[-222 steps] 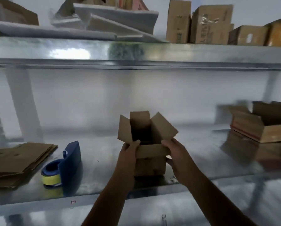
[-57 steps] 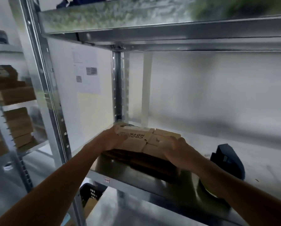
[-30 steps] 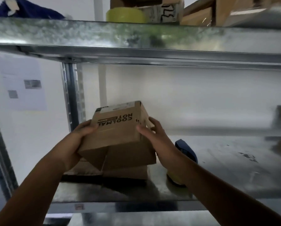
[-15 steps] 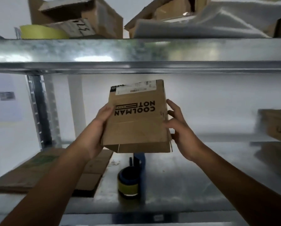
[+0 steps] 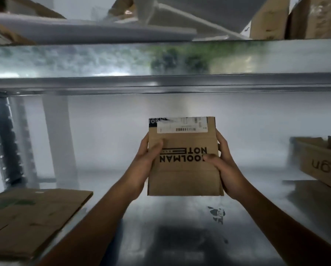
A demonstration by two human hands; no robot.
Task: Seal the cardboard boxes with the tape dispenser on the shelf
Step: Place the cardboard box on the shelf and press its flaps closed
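Box (image 5: 184, 181) | L grip (image 5: 142, 169) + R grip (image 5: 227, 169) hold sides | thumbs on front

Two hands show: one left hand (image 5: 145, 166) and one right hand (image 5: 224, 167). There is one flattened cardboard box (image 5: 184, 177), carrying one white label (image 5: 182, 127). The lower shelf (image 5: 180, 237) has one pile of flat cardboard (image 5: 32, 217) and one open box (image 5: 320, 162). The upper shelf (image 5: 103, 60) shows two upright boxes at right: a tall box (image 5: 266, 18) and a wider box (image 5: 316, 18).
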